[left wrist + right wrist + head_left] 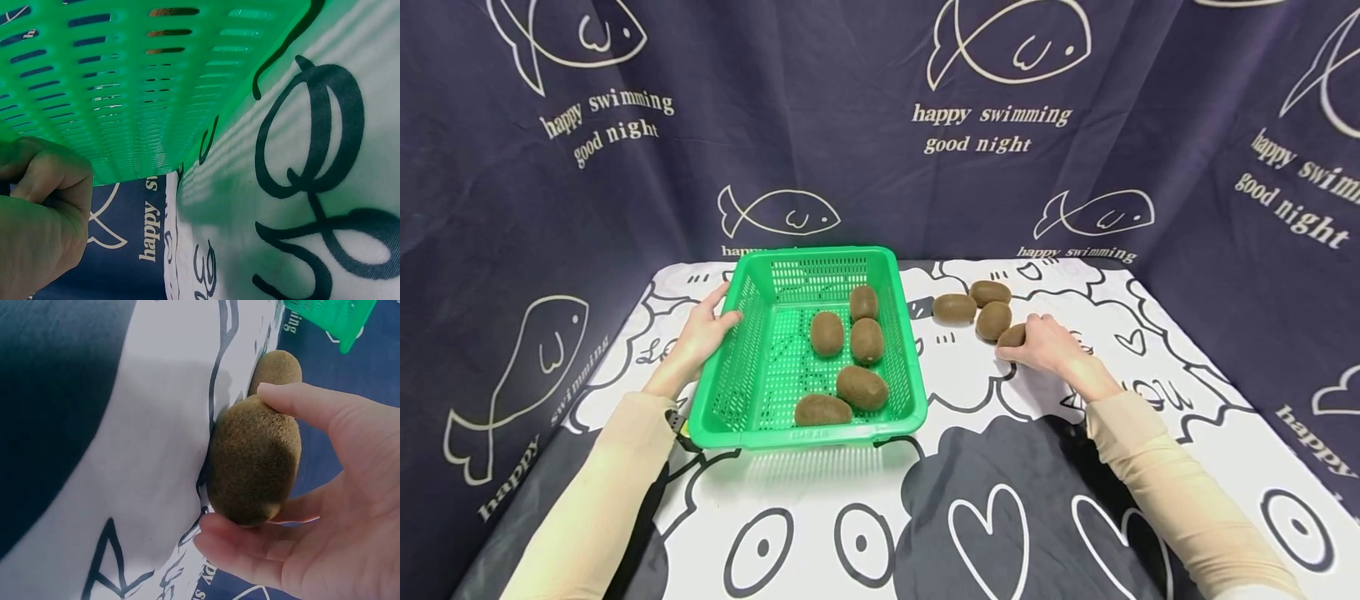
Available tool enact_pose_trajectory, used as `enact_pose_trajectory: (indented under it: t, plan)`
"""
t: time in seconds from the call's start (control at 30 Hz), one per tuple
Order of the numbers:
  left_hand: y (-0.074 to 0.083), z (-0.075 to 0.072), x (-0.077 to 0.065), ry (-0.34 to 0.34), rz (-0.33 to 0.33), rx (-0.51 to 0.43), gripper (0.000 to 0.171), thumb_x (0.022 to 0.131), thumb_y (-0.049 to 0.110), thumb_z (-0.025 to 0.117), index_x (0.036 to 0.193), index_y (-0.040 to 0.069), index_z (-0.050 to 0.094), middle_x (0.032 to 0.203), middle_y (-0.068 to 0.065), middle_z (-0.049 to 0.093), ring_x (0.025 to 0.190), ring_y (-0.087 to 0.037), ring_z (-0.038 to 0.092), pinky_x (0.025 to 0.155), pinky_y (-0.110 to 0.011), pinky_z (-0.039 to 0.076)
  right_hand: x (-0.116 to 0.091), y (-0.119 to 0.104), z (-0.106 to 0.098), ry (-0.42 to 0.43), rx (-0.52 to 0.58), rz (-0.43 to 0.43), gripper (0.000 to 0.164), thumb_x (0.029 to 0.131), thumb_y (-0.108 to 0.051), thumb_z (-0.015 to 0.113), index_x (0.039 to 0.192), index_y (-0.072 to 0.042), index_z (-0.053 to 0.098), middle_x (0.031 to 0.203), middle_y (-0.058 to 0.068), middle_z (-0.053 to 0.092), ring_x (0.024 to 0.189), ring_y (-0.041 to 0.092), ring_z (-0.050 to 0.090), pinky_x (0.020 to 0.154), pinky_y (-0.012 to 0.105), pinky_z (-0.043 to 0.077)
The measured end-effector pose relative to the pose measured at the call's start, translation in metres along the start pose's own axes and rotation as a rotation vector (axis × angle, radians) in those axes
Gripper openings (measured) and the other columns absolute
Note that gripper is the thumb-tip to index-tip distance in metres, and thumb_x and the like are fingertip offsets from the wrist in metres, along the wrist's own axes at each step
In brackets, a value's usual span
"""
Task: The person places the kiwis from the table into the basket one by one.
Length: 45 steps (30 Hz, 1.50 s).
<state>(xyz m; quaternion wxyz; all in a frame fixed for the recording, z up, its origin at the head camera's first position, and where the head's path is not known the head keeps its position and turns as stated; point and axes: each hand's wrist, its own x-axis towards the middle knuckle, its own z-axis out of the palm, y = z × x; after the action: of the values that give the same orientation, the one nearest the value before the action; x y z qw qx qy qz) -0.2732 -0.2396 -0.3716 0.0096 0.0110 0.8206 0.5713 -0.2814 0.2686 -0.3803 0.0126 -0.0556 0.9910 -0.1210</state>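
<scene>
My left hand (702,332) grips the left rim of a green plastic basket (808,439), thumb over the inside edge. The left wrist view shows that hand against the basket's slotted wall (125,94). Several brown kiwis (827,334) lie in the basket, mostly toward its right side and front. On the right, my right hand (1047,343) holds a kiwi (253,462) between thumb and fingers, at the tabletop. Three more kiwis (954,308) lie just left of and beyond that hand; the right wrist view shows another kiwi (276,367) behind the held one.
A white and dark cloth with drawn hearts and eyes covers the table (955,375). Dark blue curtains (880,167) with fish prints hang behind and on both sides. The loose kiwis lie right of the basket, toward the table's far edge.
</scene>
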Motion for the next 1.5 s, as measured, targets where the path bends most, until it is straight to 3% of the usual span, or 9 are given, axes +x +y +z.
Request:
enact_pose_trajectory:
  t: [0.43, 0.63, 0.77, 1.07, 1.5]
  plan:
    - [0.006, -0.001, -0.002, -0.014, -0.025, -0.013, 0.07, 0.095, 0.009, 0.044, 0.157, 0.017, 0.012, 0.129, -0.036, 0.049, 0.066, -0.007, 0.063, 0.063, -0.028, 0.061, -0.001, -0.003, -0.014, 0.11, 0.03, -0.053, 0.074, 0.074, -0.038, 0.077, 0.112, 0.019, 0.048, 0.103, 0.036, 0.05, 0.089, 0.048, 0.056, 0.076, 0.059, 0.049]
    - [0.01, -0.001, -0.004, -0.016, -0.032, -0.015, 0.07, 0.095, 0.006, 0.044, 0.156, 0.013, 0.012, 0.126, -0.038, 0.049, 0.064, -0.008, 0.063, 0.063, -0.029, 0.061, -0.001, -0.012, -0.021, 0.195, 0.035, -0.099, 0.07, 0.073, -0.035, 0.076, 0.112, 0.015, 0.049, 0.105, 0.033, 0.049, 0.087, 0.045, 0.056, 0.074, 0.058, 0.049]
    - [0.004, -0.001, -0.001, -0.009, -0.02, -0.006, 0.07, 0.095, 0.01, 0.044, 0.157, 0.018, 0.012, 0.127, -0.035, 0.05, 0.065, -0.006, 0.063, 0.062, -0.027, 0.061, 0.0, -0.018, -0.026, 0.263, 0.046, -0.149, 0.064, 0.071, -0.033, 0.077, 0.11, 0.011, 0.05, 0.102, 0.03, 0.049, 0.084, 0.042, 0.054, 0.071, 0.055, 0.049]
    - [-0.001, 0.0, 0.001, -0.001, -0.001, 0.002, 0.069, 0.096, 0.011, 0.044, 0.157, 0.019, 0.012, 0.126, -0.035, 0.051, 0.066, -0.005, 0.063, 0.063, -0.027, 0.061, 0.005, -0.029, -0.029, 0.381, 0.111, -0.309, 0.073, 0.069, -0.024, 0.083, 0.125, 0.007, 0.047, 0.107, 0.027, 0.049, 0.09, 0.037, 0.051, 0.074, 0.051, 0.049]
    - [-0.001, 0.0, 0.001, 0.005, 0.002, 0.011, 0.07, 0.095, 0.011, 0.045, 0.157, 0.018, 0.013, 0.124, -0.036, 0.051, 0.066, -0.005, 0.063, 0.063, -0.027, 0.061, 0.009, -0.041, -0.028, 0.423, 0.129, -0.387, 0.073, 0.067, -0.026, 0.084, 0.124, 0.004, 0.049, 0.112, 0.025, 0.05, 0.091, 0.039, 0.055, 0.077, 0.054, 0.051]
